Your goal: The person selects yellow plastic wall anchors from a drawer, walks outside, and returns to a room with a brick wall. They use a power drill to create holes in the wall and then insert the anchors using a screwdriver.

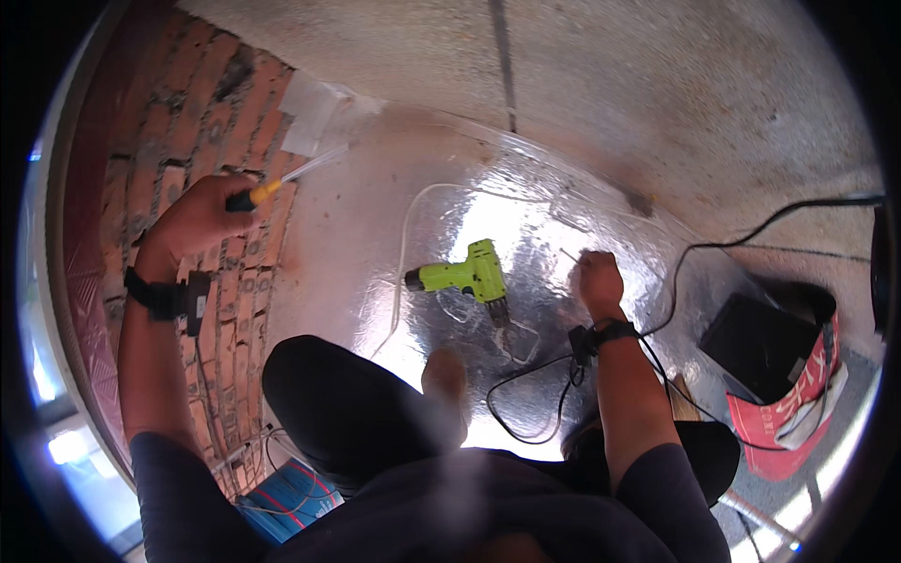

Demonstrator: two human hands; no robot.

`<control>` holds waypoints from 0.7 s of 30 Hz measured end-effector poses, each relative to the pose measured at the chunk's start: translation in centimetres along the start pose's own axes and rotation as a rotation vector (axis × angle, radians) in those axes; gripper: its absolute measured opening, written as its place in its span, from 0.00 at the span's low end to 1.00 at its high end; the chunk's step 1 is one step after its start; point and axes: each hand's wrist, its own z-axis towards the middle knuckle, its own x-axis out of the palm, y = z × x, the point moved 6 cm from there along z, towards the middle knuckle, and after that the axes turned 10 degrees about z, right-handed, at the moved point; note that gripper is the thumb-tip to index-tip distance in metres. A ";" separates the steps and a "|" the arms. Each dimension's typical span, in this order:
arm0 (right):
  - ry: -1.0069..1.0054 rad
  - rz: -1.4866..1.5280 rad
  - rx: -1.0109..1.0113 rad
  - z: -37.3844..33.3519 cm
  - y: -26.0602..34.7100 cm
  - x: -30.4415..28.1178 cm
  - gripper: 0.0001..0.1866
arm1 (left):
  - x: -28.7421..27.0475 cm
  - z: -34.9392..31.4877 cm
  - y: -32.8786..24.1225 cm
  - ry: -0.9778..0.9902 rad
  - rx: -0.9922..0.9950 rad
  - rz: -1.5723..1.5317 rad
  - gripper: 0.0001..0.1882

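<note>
Light: bright daylight, warm on the brick wall point(178, 159)
Glare: blown out on the foil sheet point(526, 225) around the green drill point(465, 274)
Shadows: dark over the lap
Edges: bent, black-vignetted
Blur: slight at rim

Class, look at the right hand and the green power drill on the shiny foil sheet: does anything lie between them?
Nothing visible does. The right hand rests on the foil sheet, apart from the green power drill to its left; only bare foil shows in the gap. The black cable loops nearer the person, not between them.
</note>
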 end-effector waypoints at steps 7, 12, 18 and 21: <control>0.005 0.525 -0.129 2.8 4.2 0.0 0.08 | 7.9 0.9 5.9 -0.073 -0.145 -0.276 0.19; 0.135 1.075 0.015 6.7 11.2 -4.5 0.07 | 12.6 2.8 4.1 -0.102 -0.022 -0.659 0.19; 0.236 1.330 0.164 8.4 13.7 -7.7 0.08 | 16.4 3.9 1.0 -0.100 0.076 -1.156 0.19; 0.270 1.377 0.162 8.5 13.7 -7.7 0.08 | 17.5 4.5 0.8 -0.090 0.106 -1.212 0.19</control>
